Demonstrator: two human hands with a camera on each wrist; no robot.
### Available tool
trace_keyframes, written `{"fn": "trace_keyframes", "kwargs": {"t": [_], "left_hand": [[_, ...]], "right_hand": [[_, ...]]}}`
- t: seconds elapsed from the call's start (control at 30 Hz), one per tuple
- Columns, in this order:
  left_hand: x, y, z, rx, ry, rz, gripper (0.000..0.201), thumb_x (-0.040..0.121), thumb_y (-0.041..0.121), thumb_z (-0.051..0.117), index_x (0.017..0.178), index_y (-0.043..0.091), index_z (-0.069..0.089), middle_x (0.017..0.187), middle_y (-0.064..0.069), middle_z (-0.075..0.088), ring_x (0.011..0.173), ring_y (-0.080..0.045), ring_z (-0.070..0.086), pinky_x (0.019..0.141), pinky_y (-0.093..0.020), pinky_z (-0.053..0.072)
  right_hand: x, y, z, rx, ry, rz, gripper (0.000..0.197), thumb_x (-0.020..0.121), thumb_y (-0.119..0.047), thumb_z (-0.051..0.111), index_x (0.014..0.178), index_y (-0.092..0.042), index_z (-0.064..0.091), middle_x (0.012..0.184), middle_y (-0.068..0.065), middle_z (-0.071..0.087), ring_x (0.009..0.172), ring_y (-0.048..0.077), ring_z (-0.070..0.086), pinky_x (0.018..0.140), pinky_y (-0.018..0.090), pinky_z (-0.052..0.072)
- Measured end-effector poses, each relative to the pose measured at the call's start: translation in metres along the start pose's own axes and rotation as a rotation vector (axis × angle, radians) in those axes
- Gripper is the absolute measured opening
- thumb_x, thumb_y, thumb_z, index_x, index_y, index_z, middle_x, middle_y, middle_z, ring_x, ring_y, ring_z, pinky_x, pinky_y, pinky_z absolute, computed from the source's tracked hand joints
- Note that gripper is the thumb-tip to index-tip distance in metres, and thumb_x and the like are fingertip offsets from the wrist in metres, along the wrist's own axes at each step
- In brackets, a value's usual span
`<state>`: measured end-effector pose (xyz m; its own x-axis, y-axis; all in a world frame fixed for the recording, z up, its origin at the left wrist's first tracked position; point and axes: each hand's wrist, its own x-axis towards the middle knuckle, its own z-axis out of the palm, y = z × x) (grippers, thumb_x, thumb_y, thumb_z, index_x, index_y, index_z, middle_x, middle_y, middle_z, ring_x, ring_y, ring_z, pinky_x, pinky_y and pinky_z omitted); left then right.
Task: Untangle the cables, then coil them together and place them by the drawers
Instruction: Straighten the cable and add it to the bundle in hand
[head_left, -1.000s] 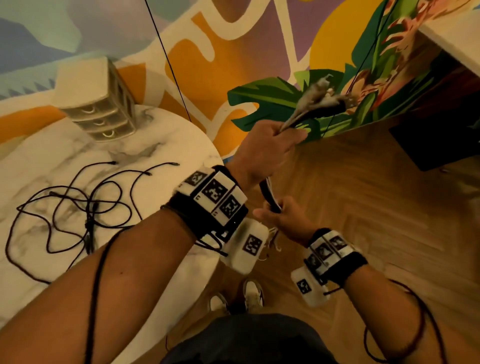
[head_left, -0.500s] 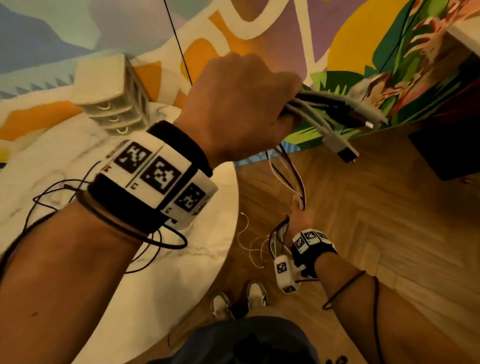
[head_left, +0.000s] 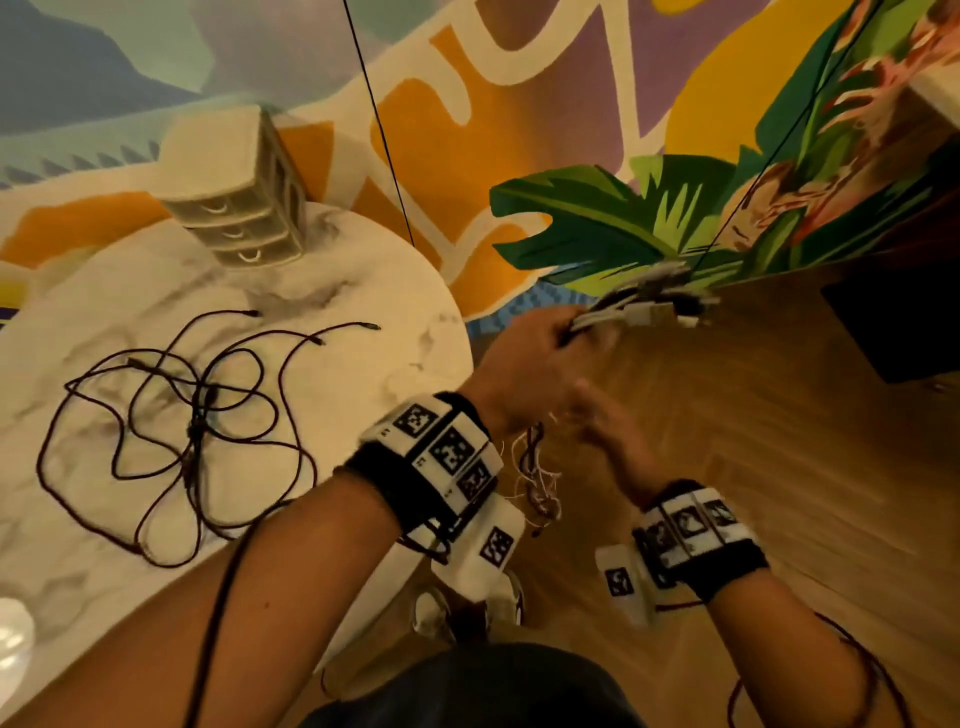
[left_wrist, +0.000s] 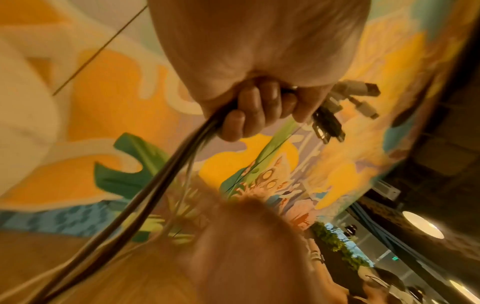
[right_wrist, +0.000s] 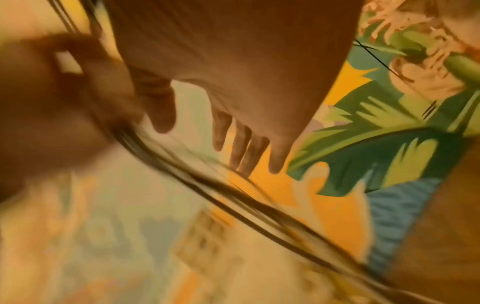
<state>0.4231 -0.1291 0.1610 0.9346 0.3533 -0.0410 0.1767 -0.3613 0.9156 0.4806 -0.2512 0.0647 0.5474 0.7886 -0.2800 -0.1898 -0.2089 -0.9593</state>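
Gripping cables (left_wrist: 166, 185), left hand (left_wrist: 259, 61) shows curled fingers (left_wrist: 257, 107).

The table (head_left: 332, 395) is white marble with grey veins. On it, near the cream drawers (head_left: 244, 208), lie dark maroon cables (head_left: 197, 426). Right of the table, a bundle (head_left: 644, 306) mixes white and black plugs. Behind the table the wall (head_left: 519, 104) is painted orange, lilac, yellow and teal with green leaves. Black wristbands (head_left: 441, 462) carry white tags with black square codes. The floor (head_left: 779, 415) is brown herringbone wood.
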Motion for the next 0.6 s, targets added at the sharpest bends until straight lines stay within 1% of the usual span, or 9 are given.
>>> {"fn": "trace_keyframes", "kwargs": {"t": [0.03,0.07,0.13,0.2,0.3,0.4,0.5,0.53,0.6], "left_hand": [[0.0,-0.011,0.005,-0.009,-0.026,-0.065,0.018,0.092,0.016,0.053,0.076,0.012,0.06,0.063,0.0,0.057,0.055,-0.005,0.049,0.056,-0.019,0.04],[-0.001,-0.02,0.009,-0.015,-0.044,-0.106,0.014,0.088,0.018,0.054,0.086,0.007,0.062,0.073,-0.008,0.063,0.062,-0.013,0.056,0.061,-0.027,0.046],[-0.007,-0.032,0.014,-0.018,-0.106,-0.153,0.027,0.079,0.018,0.052,0.1,0.004,0.062,0.088,-0.016,0.066,0.075,-0.025,0.062,0.068,-0.037,0.052],[-0.015,-0.037,0.021,-0.014,-0.176,-0.139,0.036,0.076,0.01,0.053,0.112,0.004,0.059,0.097,-0.016,0.065,0.085,-0.025,0.063,0.072,-0.031,0.053],[-0.029,-0.039,0.028,0.013,-0.216,-0.106,0.052,0.079,0.002,0.055,0.131,0.004,0.046,0.115,-0.014,0.061,0.103,-0.02,0.06,0.087,-0.031,0.052],[-0.039,-0.047,0.028,0.172,-0.229,-0.153,0.049,0.087,0.005,0.054,0.134,0.001,0.042,0.129,-0.018,0.053,0.119,-0.026,0.051,0.101,-0.035,0.042],[-0.052,-0.059,0.019,0.527,-0.262,-0.142,0.054,0.088,0.034,0.033,0.134,0.006,0.043,0.134,-0.013,0.049,0.122,-0.025,0.048,0.102,-0.035,0.039],[-0.056,-0.062,0.013,0.654,-0.218,-0.101,0.056,0.086,0.037,0.027,0.129,0.011,0.051,0.128,-0.009,0.054,0.116,-0.022,0.052,0.097,-0.034,0.042],[-0.063,-0.055,0.001,0.774,0.016,-0.027,0.044,0.083,0.035,0.031,0.099,0.014,0.066,0.105,-0.002,0.064,0.093,-0.019,0.06,0.076,-0.031,0.048]], "right_hand": [[-0.002,-0.017,0.0,0.097,0.01,-0.06,0.06,0.071,-0.052,0.069,0.118,-0.021,0.049,0.097,-0.026,0.066,0.094,-0.006,0.061,0.074,0.01,0.049],[-0.002,-0.027,0.001,0.191,-0.009,-0.082,0.055,0.078,-0.049,0.065,0.117,-0.011,0.051,0.093,-0.026,0.069,0.091,-0.008,0.063,0.075,0.009,0.049],[-0.002,-0.038,0.002,0.269,-0.066,-0.079,0.041,0.093,-0.019,0.046,0.125,0.007,0.047,0.098,-0.018,0.071,0.095,-0.004,0.064,0.08,0.011,0.049],[-0.002,-0.046,0.008,0.284,-0.096,-0.056,0.043,0.091,-0.021,0.044,0.128,-0.001,0.051,0.116,0.005,0.067,0.111,0.017,0.062,0.093,0.027,0.05],[0.002,-0.046,0.018,0.129,-0.074,0.024,0.035,0.098,-0.027,0.04,0.112,-0.008,0.066,0.114,0.008,0.069,0.112,0.02,0.062,0.098,0.034,0.047],[0.006,-0.038,0.028,0.054,-0.08,0.103,0.042,0.101,-0.026,0.032,0.11,-0.006,0.067,0.112,0.007,0.07,0.108,0.014,0.064,0.094,0.024,0.049],[0.002,-0.041,0.044,0.04,-0.06,0.13,0.04,0.102,-0.026,0.031,0.113,-0.009,0.066,0.108,0.001,0.07,0.1,0.004,0.065,0.086,0.015,0.051],[0.0,-0.042,0.047,0.072,-0.054,0.135,0.038,0.102,-0.025,0.033,0.114,-0.009,0.065,0.101,-0.004,0.071,0.092,-0.002,0.065,0.08,0.01,0.051],[0.001,-0.043,0.055,0.095,0.006,0.121,0.032,0.1,-0.018,0.039,0.117,-0.002,0.06,0.078,-0.015,0.067,0.07,-0.015,0.061,0.064,0.001,0.044]]}}
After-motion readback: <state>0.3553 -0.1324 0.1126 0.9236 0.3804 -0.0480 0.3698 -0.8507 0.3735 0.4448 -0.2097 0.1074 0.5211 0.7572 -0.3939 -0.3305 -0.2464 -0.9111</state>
